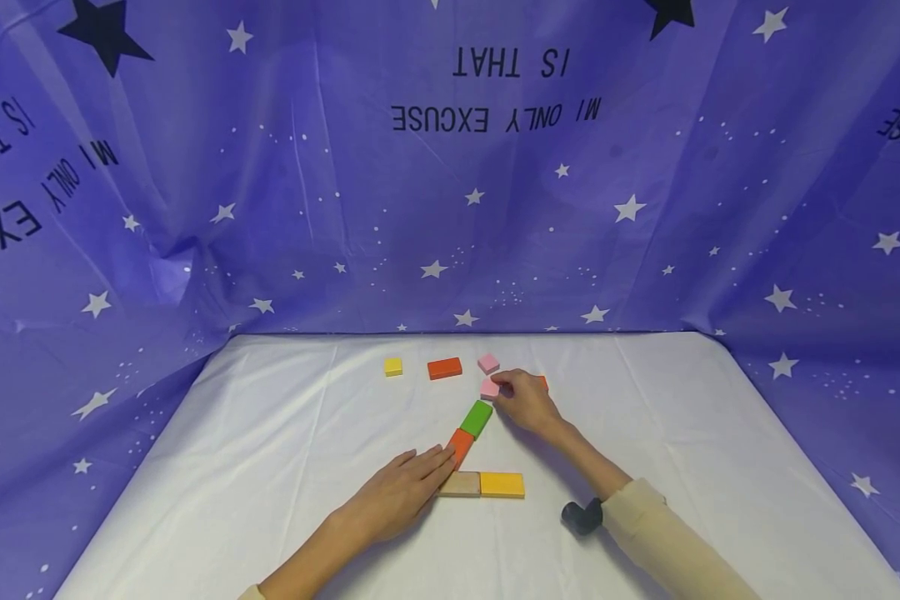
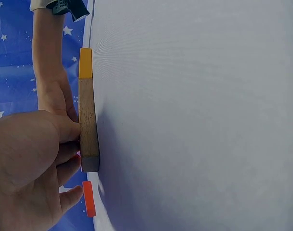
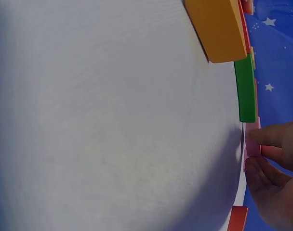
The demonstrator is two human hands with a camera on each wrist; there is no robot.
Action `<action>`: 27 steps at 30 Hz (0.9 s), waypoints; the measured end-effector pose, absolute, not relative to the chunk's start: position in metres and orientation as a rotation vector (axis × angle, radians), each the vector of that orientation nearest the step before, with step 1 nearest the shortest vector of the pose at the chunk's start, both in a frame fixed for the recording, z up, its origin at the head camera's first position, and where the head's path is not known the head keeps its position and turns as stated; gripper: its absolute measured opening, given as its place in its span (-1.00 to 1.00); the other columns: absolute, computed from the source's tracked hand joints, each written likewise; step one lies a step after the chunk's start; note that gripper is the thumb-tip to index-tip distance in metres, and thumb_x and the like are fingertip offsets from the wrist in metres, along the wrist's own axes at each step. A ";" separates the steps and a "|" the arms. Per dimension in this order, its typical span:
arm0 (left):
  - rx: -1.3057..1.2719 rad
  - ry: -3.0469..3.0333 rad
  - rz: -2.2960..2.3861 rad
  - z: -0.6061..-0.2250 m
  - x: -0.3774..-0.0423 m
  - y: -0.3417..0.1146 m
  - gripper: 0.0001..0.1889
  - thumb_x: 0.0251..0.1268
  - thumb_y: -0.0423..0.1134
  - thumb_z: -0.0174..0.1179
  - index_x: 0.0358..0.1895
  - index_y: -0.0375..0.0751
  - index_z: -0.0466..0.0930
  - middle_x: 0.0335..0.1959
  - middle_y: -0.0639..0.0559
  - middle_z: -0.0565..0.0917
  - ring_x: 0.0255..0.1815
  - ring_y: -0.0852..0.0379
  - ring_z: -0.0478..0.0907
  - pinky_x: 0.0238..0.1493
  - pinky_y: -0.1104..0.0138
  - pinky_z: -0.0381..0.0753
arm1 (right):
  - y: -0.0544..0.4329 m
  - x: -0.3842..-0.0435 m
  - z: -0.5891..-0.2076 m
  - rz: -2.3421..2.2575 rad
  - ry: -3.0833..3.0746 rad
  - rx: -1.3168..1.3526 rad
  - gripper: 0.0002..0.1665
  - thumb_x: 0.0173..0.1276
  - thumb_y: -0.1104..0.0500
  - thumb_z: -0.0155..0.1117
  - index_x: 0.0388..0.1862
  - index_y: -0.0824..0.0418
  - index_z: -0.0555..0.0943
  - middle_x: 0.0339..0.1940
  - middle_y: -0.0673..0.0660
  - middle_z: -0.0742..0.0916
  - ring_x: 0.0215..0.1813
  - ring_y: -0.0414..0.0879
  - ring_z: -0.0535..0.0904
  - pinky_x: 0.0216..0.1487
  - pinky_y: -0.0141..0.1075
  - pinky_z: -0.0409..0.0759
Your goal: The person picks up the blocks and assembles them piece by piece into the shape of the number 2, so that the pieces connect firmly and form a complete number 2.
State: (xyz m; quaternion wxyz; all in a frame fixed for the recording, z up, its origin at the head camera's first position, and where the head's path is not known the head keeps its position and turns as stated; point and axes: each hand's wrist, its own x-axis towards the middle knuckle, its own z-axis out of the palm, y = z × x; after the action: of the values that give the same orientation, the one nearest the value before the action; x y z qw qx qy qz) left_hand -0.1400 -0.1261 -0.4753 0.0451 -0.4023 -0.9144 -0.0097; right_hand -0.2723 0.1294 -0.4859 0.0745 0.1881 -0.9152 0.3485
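Observation:
My right hand [image 1: 527, 402] pinches a pink block [image 1: 489, 389] between thumb and fingers, just past the upper end of a green block [image 1: 477, 419]. In the right wrist view the pink block [image 3: 253, 139] is close to the end of the green block [image 3: 246, 89]. An orange-red block [image 1: 460, 447] continues the slanted line below the green one. My left hand [image 1: 401, 494] lies with fingers extended against the orange-red block and over the left part of a wooden block [image 1: 461, 484]. A yellow-orange block [image 1: 502, 485] adjoins the wooden block's right end.
Behind the line lie a small yellow block [image 1: 393, 367], a red block [image 1: 445, 368] and another pink block [image 1: 488, 363]. An orange block [image 1: 543, 382] is mostly hidden behind my right hand. White cloth [image 1: 645, 400] covers the table; a starry blue curtain [image 1: 390, 200] hangs around it.

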 end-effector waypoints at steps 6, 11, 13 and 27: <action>-1.223 -2.792 -0.033 -0.475 -0.140 -0.126 -0.49 0.51 -0.23 0.09 0.46 -0.22 0.36 0.47 -0.05 0.37 0.44 0.07 0.32 0.32 0.09 0.40 | 0.128 -0.273 -0.488 1.047 -2.774 0.545 -0.61 0.19 0.38 0.38 0.04 0.37 0.70 -0.10 0.23 0.72 -0.08 0.03 0.60 0.03 -0.06 0.58; -1.223 -2.792 -0.028 -0.475 -0.140 -0.125 -0.48 0.50 -0.23 0.10 0.46 -0.22 0.36 0.46 -0.05 0.37 0.44 0.07 0.33 0.32 0.09 0.40 | 0.128 -0.273 -0.490 1.044 -2.774 0.551 -0.63 0.20 0.39 0.36 0.03 0.36 0.70 -0.13 0.22 0.72 -0.13 0.01 0.58 -0.01 -0.08 0.58; -1.222 -2.790 -0.023 -0.475 -0.141 -0.125 -0.48 0.50 -0.23 0.11 0.46 -0.22 0.36 0.46 -0.05 0.38 0.44 0.07 0.33 0.32 0.09 0.40 | 0.127 -0.272 -0.490 1.038 -2.774 0.554 -0.63 0.19 0.39 0.36 0.02 0.36 0.71 -0.14 0.21 0.72 -0.14 0.01 0.57 -0.01 -0.08 0.58; -1.224 -2.820 -0.027 -0.471 -0.139 -0.125 -0.48 0.52 -0.22 0.09 0.47 -0.22 0.34 0.48 -0.04 0.35 0.45 0.07 0.31 0.34 0.09 0.38 | 0.126 -0.267 -0.489 1.036 -2.792 0.552 -0.64 0.21 0.37 0.40 0.02 0.36 0.70 -0.06 0.25 0.72 -0.03 0.07 0.61 0.09 -0.04 0.56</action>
State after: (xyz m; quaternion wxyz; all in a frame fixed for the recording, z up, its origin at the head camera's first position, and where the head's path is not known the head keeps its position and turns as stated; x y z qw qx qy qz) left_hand -0.1387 -0.1248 -0.4708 0.0337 -0.3980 -0.9167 -0.0087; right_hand -0.2674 0.1264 -0.4889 0.0563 0.1819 -0.9203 0.3416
